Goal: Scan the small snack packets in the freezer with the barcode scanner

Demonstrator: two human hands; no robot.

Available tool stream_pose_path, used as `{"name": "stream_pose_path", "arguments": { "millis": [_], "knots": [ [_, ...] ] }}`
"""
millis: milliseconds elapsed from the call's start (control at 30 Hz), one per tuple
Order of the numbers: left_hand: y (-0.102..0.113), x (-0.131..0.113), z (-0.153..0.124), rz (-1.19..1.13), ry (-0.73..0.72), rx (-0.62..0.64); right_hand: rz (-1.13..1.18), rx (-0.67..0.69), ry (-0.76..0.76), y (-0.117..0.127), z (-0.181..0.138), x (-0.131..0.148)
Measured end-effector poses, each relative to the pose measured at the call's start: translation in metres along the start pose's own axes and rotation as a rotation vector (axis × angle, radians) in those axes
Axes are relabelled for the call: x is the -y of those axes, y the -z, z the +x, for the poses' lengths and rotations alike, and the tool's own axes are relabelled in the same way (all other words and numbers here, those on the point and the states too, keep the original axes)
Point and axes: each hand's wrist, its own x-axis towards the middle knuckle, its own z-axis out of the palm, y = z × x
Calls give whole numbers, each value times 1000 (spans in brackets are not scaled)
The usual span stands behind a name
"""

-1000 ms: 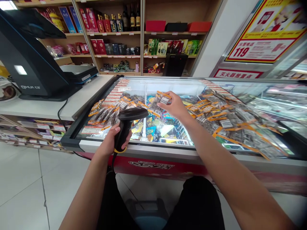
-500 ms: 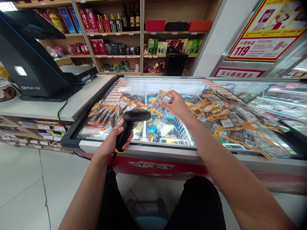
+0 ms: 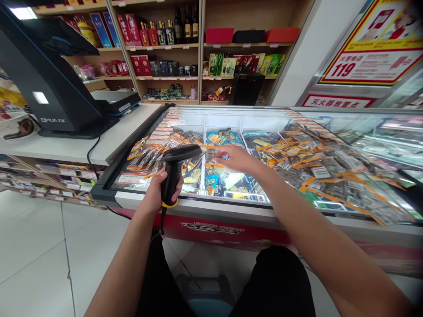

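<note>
My left hand is wrapped round the handle of a black barcode scanner, its head tilted over the freezer's glass top. Between the fingers of my right hand is a small snack packet with orange edges, blurred by motion, just right of the scanner head. Left of the scanner lies a pile of similar packets on the glass. A larger heap of orange-edged packets spreads to the right of my right forearm. Colourful frozen bags show through the glass below my right hand.
The chest freezer runs across in front of my knees. At the left, a counter carries a dark checkout scale, with a cable hanging down. Shelves with bottles and boxes stand behind. Below me is a stool.
My right hand has lowered and moved left with the packet, from above the freezer's middle to close beside the scanner head. The left hand still holds the scanner; the view has shifted slightly.
</note>
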Motion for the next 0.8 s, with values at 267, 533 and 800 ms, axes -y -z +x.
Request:
{"name": "stream_pose_path", "arguments": {
  "millis": [267,533,800],
  "knots": [
    [0,2,-1,4,6,-6,375,110,229,-16,6,11],
    [1,3,-2,15,8,-4,-385,-334,-629,51,-7,-74],
    [0,2,-2,17,13,-8,-170,-405,-356,39,-2,-69]
  ]
}}
